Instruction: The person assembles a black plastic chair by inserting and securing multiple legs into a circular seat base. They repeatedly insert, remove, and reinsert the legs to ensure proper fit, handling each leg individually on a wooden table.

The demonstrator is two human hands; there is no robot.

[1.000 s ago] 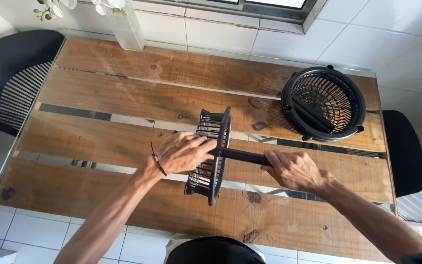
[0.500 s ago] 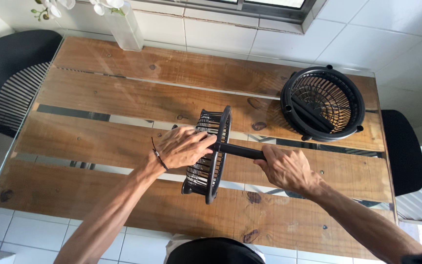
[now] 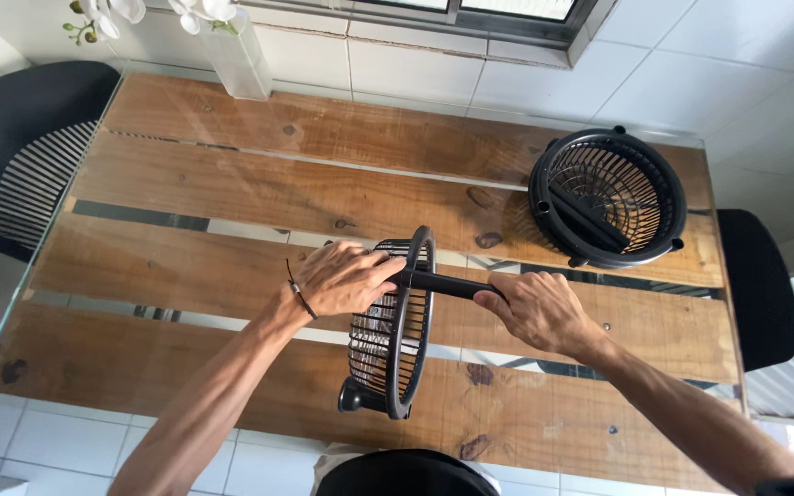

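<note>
A black round slatted basket (image 3: 393, 342) stands on its edge over the wooden table (image 3: 232, 193), its open side turned to the right. My left hand (image 3: 342, 277) grips its upper rim from the left. My right hand (image 3: 537, 310) is closed around the end of a black bar (image 3: 443, 284) that runs from the basket's rim to the right. A thin dark band circles my left wrist.
A second black slatted basket (image 3: 610, 195) with a bar lying inside sits at the table's back right. A white vase (image 3: 232, 55) with white flowers stands at the back left. Black chairs flank the table: one (image 3: 25, 152) at left, another (image 3: 760, 285) at right, a third (image 3: 406, 473) below.
Both hands and the basket have shifted slightly left and the basket has tipped a little; the grips on rim and bar are the same.
</note>
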